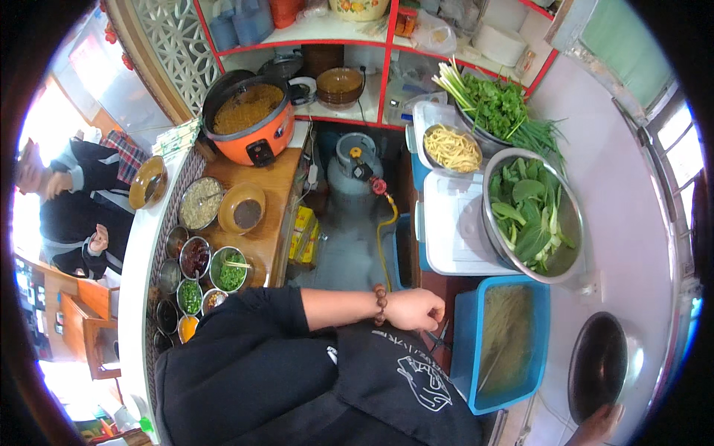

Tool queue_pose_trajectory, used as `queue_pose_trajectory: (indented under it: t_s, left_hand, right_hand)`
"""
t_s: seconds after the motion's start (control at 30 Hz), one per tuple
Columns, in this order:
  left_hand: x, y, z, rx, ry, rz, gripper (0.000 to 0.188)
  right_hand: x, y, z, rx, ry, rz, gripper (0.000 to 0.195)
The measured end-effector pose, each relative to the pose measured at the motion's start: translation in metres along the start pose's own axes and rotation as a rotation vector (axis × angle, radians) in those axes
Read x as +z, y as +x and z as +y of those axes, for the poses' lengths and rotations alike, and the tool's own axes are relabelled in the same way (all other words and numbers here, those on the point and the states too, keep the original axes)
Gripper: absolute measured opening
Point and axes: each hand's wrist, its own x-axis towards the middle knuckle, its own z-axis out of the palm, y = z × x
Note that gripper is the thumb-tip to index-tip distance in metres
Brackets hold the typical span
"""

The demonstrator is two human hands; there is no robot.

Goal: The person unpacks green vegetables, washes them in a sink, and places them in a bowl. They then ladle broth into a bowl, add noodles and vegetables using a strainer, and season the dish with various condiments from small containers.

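My left hand [415,310], with a wooden bead bracelet [380,305] at the wrist, reaches across my body with its fingers curled in. Nothing shows in its grasp. Just below it, a pair of scissors [439,338] lies on a reddish-brown surface. To its right stands a blue plastic tub [464,345] of cloudy liquid [509,329], with a thin stick-like thing in it. At the lower right, my right hand [599,425] grips the rim of a round metal bowl [598,368] with a dark inside, tilted on its side by the wall.
Leafy greens fill a steel basin [577,245] beside a bowl of noodle-like strips [453,148]. On my left are an orange electric cooker [251,142], a brown bowl [241,203] and several condiment bowls [195,257]. Ahead stands a gas cylinder [354,167]. Another person [83,212] is beyond the counter.
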Motion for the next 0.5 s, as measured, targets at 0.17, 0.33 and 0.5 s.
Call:
queue_pose_trajectory:
  t_s: [0.17, 0.33, 0.5]
  left_hand:
    - [-0.011, -0.021, -0.002, -0.071, 0.014, 0.064, 0.029]
    - [-0.023, -0.049, -0.024, -0.065, -0.031, 0.128, 0.029]
    - [-0.053, -0.083, -0.026, -0.172, -0.104, 0.133, 0.026]
  right_hand:
    - [0.010, -0.005, 0.010, 0.190, -0.037, 0.065, 0.022]
    - [0.029, -0.015, 0.071, 0.587, 0.044, -0.059, 0.046]
    - [0.024, 0.011, 0.006, 0.779, 0.721, 0.086, 0.029]
